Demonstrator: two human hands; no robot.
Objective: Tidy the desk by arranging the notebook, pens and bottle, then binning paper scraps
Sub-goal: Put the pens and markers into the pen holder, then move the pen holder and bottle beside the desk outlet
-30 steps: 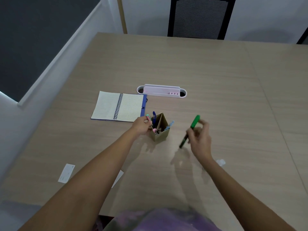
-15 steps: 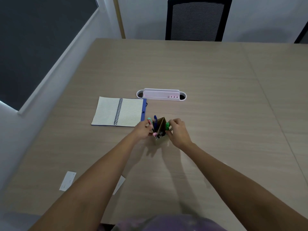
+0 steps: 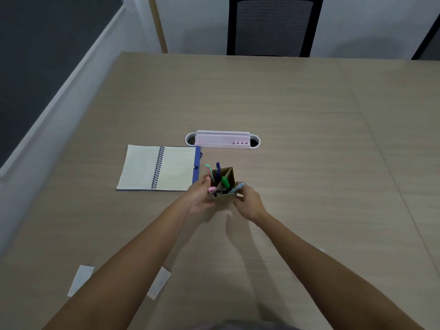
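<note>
A brown cardboard pen holder [image 3: 226, 197] stands near the middle of the desk with several pens in it, among them a green marker [image 3: 225, 181]. My left hand [image 3: 199, 196] grips its left side and my right hand [image 3: 248, 203] grips its right side. An open spiral notebook [image 3: 159, 168] with lined pages and a blue cover lies flat just left of the holder. Two paper scraps lie near the front edge, one [image 3: 80, 279] at the left and one [image 3: 159, 285] partly under my left forearm. No bottle is in view.
A white and pink cable tray [image 3: 222, 140] is set into the desk [image 3: 309, 144] behind the holder. A black mesh chair [image 3: 273, 25] stands at the far edge. A wall with a dark window runs along the left side.
My right hand carried the green marker left to the holder and dropped it in. That hand now grips the holder's right side. My left hand has stayed on the holder.
</note>
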